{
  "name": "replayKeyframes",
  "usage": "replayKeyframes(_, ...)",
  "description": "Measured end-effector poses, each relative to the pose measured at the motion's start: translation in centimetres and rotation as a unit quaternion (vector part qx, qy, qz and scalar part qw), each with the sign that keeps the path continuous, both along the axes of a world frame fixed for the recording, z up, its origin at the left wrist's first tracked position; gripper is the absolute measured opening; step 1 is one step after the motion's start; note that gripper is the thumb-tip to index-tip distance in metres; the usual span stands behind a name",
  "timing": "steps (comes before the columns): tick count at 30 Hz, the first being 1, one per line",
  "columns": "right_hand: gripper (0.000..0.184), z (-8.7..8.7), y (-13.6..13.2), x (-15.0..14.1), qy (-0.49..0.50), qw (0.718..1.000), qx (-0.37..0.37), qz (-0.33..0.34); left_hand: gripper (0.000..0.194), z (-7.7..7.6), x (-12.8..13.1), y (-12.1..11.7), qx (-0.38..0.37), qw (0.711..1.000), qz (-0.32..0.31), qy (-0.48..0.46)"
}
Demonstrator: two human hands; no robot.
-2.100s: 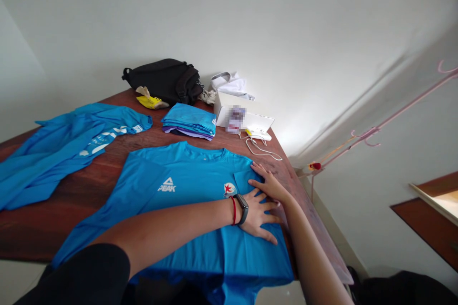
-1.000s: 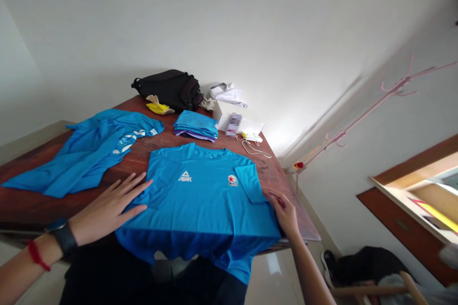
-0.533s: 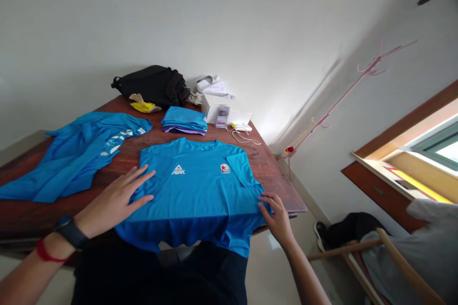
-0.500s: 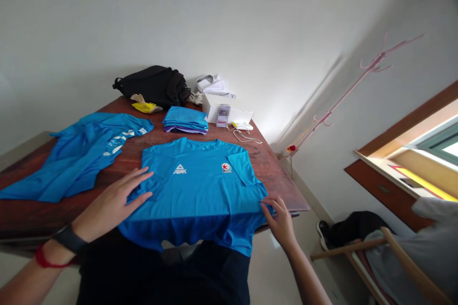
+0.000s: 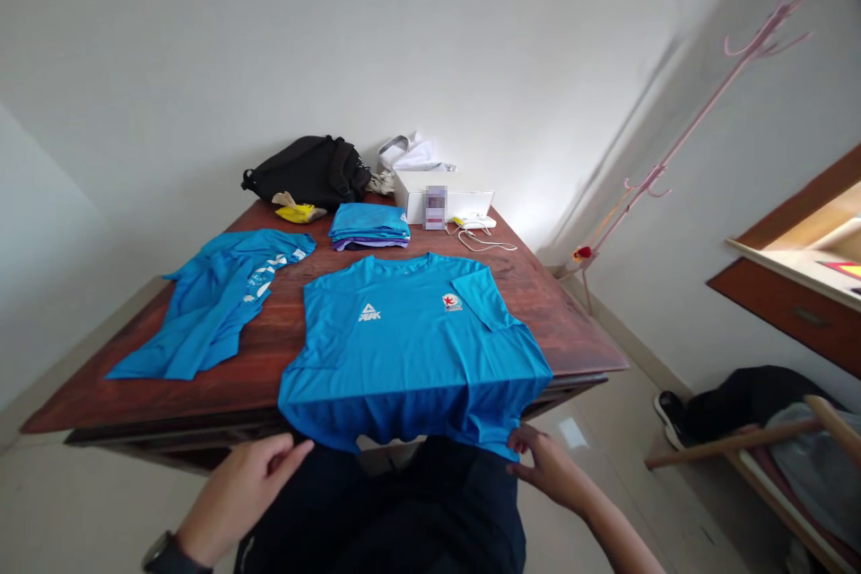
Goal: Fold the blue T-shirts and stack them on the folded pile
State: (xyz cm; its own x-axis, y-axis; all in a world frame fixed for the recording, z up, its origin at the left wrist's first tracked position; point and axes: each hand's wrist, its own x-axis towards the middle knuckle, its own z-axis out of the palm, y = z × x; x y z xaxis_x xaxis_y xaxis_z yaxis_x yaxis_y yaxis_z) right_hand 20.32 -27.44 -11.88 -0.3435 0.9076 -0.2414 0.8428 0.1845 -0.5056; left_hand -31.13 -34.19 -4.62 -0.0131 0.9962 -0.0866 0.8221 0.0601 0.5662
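Note:
A blue short-sleeved T-shirt (image 5: 417,350) lies front up, its collar away from me. White PEAK lettering and a red-and-white badge mark its chest. Both sleeves are folded inward, and the lower part hangs over the table's front edge. My left hand (image 5: 246,489) is just below the hanging hem's left corner, fingers curled and thumb apart from them. At the right corner of the hem, my right hand (image 5: 555,471) has the fabric between fingers and thumb. Left of the shirt lies another blue T-shirt (image 5: 215,305), crumpled, with a white print.
On the wooden table (image 5: 275,332), a stack of folded shirts (image 5: 369,224) lies behind the T-shirt. Farther back are a black backpack (image 5: 309,170), a yellow item (image 5: 296,213), a white box (image 5: 464,202) and a white cable (image 5: 481,242). A pink coat rack (image 5: 700,121) leans at right; a person (image 5: 746,404) sits beyond.
Both hands have moved down toward me, from the sides of the T-shirt to its hanging hem. My view has shifted left. The shirt keeps its layout on the table.

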Motion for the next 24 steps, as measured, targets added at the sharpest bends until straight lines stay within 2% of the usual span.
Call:
replayKeyframes(3,0.049,-2.6,-1.8,-0.4,-0.024,1.000,-0.008,0.000,0.048,0.3,2.2,-0.4,-0.036,0.996,-0.074,0.042)
replayKeyframes(5,0.044,-4.5,-2.7,-0.1,-0.030,0.999,0.008,-0.025,0.042,0.7,3.1,-0.4,-0.035,0.995,-0.082,0.053)
replayKeyframes(9,0.021,-7.6,-3.1,0.8,0.003,0.998,0.040,-0.046,0.037,1.9,4.2,0.4,-0.018,0.994,-0.099,0.042)
replayKeyframes(11,0.016,-8.4,-2.9,1.1,0.027,0.997,0.059,-0.052,0.036,2.3,4.7,0.9,-0.007,0.993,-0.111,0.036)
replayKeyframes(15,0.020,-9.3,-2.5,1.2,0.057,0.986,0.124,-0.095,0.034,3.2,5.8,1.9,0.021,0.992,-0.125,0.028)
replayKeyframes(17,0.022,-9.6,-2.4,1.2,0.065,0.979,0.149,-0.121,0.033,3.6,6.4,2.3,0.036,0.990,-0.136,0.017)
replayKeyframes(20,0.026,-8.9,-2.1,1.0,0.076,0.983,0.128,-0.107,0.032,4.2,7.1,2.8,0.044,0.988,-0.150,0.001)
replayKeyframes(22,0.031,-7.2,-1.8,0.3,0.093,0.984,0.115,-0.098,0.031,4.6,7.4,3.0,0.038,0.987,-0.155,-0.005)
replayKeyframes(24,0.032,-4.2,-1.4,-0.9,0.120,0.979,0.131,-0.099,0.027,5.1,7.8,3.2,0.026,0.986,-0.164,-0.012)
